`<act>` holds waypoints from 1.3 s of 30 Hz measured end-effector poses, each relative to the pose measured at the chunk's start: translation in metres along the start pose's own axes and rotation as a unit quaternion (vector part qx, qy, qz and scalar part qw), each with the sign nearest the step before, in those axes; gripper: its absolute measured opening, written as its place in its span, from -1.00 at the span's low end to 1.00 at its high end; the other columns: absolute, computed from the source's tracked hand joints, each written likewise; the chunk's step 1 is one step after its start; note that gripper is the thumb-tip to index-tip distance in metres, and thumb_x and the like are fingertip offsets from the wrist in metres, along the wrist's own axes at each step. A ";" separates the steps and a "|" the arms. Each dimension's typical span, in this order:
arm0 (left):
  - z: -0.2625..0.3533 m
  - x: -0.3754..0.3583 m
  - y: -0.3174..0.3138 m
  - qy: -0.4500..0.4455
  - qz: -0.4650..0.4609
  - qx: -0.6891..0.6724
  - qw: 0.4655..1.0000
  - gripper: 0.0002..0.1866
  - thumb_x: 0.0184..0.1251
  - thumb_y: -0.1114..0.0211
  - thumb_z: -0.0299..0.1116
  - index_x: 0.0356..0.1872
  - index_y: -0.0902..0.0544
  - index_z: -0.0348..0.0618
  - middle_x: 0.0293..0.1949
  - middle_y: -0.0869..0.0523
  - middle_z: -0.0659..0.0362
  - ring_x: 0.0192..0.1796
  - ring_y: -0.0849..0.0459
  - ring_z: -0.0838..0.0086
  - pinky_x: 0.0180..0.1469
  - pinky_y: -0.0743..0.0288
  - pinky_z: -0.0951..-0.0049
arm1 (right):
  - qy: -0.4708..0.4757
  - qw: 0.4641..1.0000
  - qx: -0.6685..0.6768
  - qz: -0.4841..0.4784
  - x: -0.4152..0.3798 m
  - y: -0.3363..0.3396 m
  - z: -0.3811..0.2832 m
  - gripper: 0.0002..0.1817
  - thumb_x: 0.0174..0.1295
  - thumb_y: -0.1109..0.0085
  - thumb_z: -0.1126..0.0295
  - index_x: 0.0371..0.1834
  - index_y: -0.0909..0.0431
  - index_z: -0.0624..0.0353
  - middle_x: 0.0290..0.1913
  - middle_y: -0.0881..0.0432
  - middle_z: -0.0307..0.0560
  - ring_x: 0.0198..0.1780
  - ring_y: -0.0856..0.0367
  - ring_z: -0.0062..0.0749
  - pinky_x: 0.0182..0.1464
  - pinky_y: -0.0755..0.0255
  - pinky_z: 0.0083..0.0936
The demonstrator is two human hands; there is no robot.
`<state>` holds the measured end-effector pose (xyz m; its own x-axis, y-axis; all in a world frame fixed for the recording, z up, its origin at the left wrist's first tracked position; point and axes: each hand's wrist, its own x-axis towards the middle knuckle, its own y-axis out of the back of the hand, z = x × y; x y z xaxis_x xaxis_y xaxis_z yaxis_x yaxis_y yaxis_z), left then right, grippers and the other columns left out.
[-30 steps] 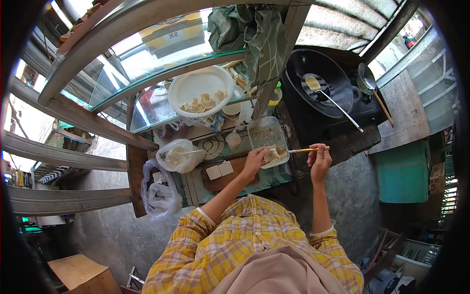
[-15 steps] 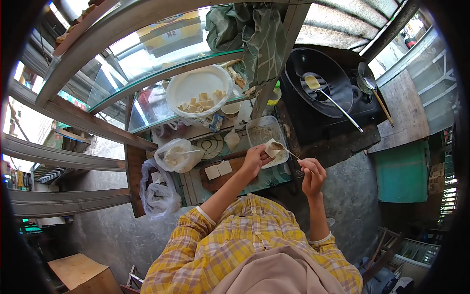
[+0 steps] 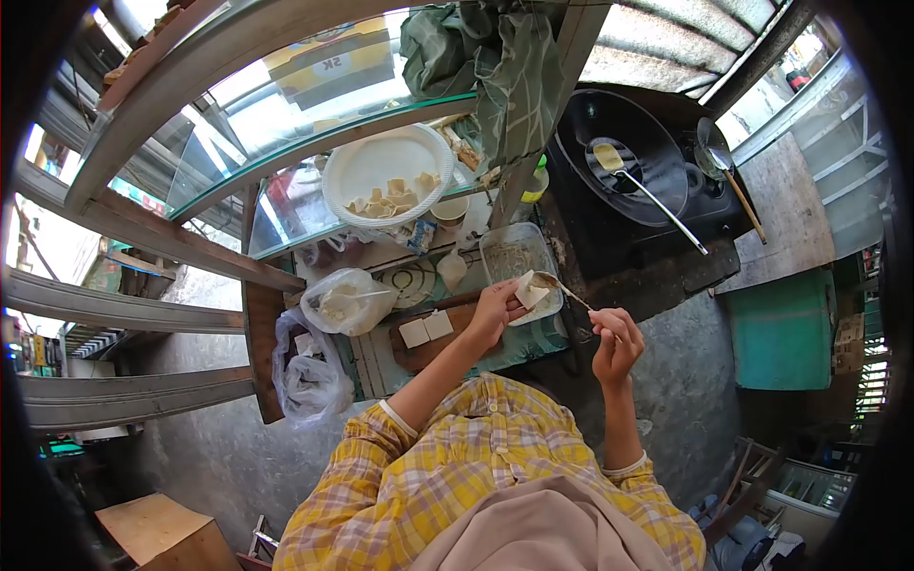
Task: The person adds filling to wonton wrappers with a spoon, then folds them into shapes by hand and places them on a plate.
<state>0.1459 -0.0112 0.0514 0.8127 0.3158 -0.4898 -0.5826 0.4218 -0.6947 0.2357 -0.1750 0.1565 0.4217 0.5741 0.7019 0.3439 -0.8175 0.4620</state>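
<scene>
My left hand pinches a pale square wrapper, its edges lifted. Over the wrapper's right side lies the bowl of a spoon, its thin handle gripped by the fingers of my right hand. Both hands work above the near end of a clear plastic tub with a pale paste smeared inside. To the left, more square wrappers lie in two piles on a wooden board.
A white plate with folded pieces stands in the glass case. Plastic bags sit at the table's left. At the right, a black wok with a spatula rests on the stove, beside a wooden-handled ladle.
My right hand has moved a little to the right, drawing the spoon back. The wrapper in my left hand now looks more tilted and folded up.
</scene>
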 end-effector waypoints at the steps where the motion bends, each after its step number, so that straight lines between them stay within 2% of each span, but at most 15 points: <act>1: 0.000 0.000 0.000 0.000 0.001 -0.008 1.000 -0.67 0.42 0.06 -0.35 0.05 -0.42 -0.39 -0.06 -0.60 0.01 -0.07 -0.65 0.34 -0.05 -0.60 0.37 | 0.003 1.000 -0.001 -0.004 0.001 -0.001 0.000 -0.82 0.31 0.04 0.39 -0.28 -0.55 0.23 -0.46 -0.55 -0.06 -0.58 -0.46 -0.39 -0.56 -0.32 -0.58; 7: 0.006 -0.003 -0.002 -0.003 -0.012 0.011 1.000 -0.68 0.43 0.09 -0.33 0.01 -0.44 -0.39 -0.05 -0.60 0.01 -0.07 -0.64 0.33 -0.02 -0.59 0.34 | 0.005 1.000 -0.009 -0.022 0.004 -0.006 -0.002 -0.81 0.30 0.03 0.36 -0.29 -0.56 0.22 -0.47 -0.56 -0.06 -0.55 -0.51 -0.33 -0.55 -0.35 -0.53; 11: 0.009 -0.005 -0.002 0.010 -0.021 -0.029 0.999 -0.69 0.42 0.09 -0.34 -0.01 -0.44 -0.38 -0.05 -0.59 -0.01 -0.05 -0.63 0.31 0.02 -0.56 0.32 | 0.022 0.999 -0.010 -0.028 0.004 -0.009 -0.003 -0.80 0.31 0.03 0.33 -0.29 -0.56 0.21 -0.48 -0.55 -0.07 -0.57 -0.49 -0.34 -0.56 -0.34 -0.53; 16: 0.012 -0.005 0.001 0.026 -0.013 -0.073 0.997 -0.69 0.39 0.04 -0.35 -0.03 -0.44 -0.42 -0.05 -0.59 -0.04 -0.02 -0.62 0.27 0.06 -0.54 0.32 | 0.044 0.999 -0.005 -0.001 0.003 -0.005 -0.007 -0.78 0.32 0.06 0.32 -0.27 -0.54 0.21 -0.48 -0.55 -0.07 -0.62 -0.43 -0.38 -0.59 -0.31 -0.54; 23: 0.014 -0.005 0.003 0.014 -0.021 -0.063 0.998 -0.68 0.38 0.03 -0.34 -0.03 -0.44 -0.42 -0.07 -0.60 -0.03 -0.02 -0.62 0.29 0.06 -0.54 0.30 | 0.074 0.997 -0.010 0.022 0.005 -0.001 -0.013 -0.78 0.32 0.07 0.33 -0.28 -0.54 0.22 -0.49 -0.55 -0.06 -0.63 -0.43 -0.38 -0.59 -0.32 -0.55; 28: 0.015 -0.011 -0.003 0.006 -0.023 -0.042 0.999 -0.67 0.40 0.12 -0.39 0.03 -0.41 -0.43 -0.02 -0.58 -0.03 0.02 -0.60 0.31 0.11 -0.51 0.31 | 0.057 0.998 -0.012 -0.002 0.005 -0.003 -0.016 -0.78 0.32 0.06 0.32 -0.27 -0.54 0.21 -0.48 -0.55 -0.08 -0.61 -0.45 -0.37 -0.58 -0.33 -0.54; 34: 0.016 -0.015 -0.008 0.012 -0.020 -0.029 0.999 -0.66 0.40 0.12 -0.39 0.05 -0.41 -0.41 -0.02 -0.58 -0.02 0.02 -0.60 0.31 0.11 -0.51 0.30 | 0.046 0.999 -0.019 -0.015 -0.001 -0.008 -0.012 -0.79 0.32 0.05 0.32 -0.25 -0.54 0.20 -0.48 -0.55 -0.09 -0.61 -0.44 -0.37 -0.58 -0.31 -0.54; 39: 0.011 -0.012 -0.002 0.010 -0.019 -0.043 0.999 -0.71 0.41 0.07 -0.35 -0.05 -0.46 -0.38 -0.08 -0.61 0.00 -0.05 -0.63 0.30 0.06 -0.54 0.29 | 0.047 0.999 -0.022 -0.006 -0.001 -0.004 -0.015 -0.79 0.32 0.05 0.32 -0.25 -0.54 0.20 -0.48 -0.55 -0.09 -0.61 -0.45 -0.36 -0.58 -0.32 -0.53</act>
<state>0.1370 -0.0068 0.0646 0.8343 0.2833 -0.4730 -0.5496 0.3583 -0.7547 0.2213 -0.1726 0.1619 0.3371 0.5786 0.7427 0.3098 -0.8131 0.4929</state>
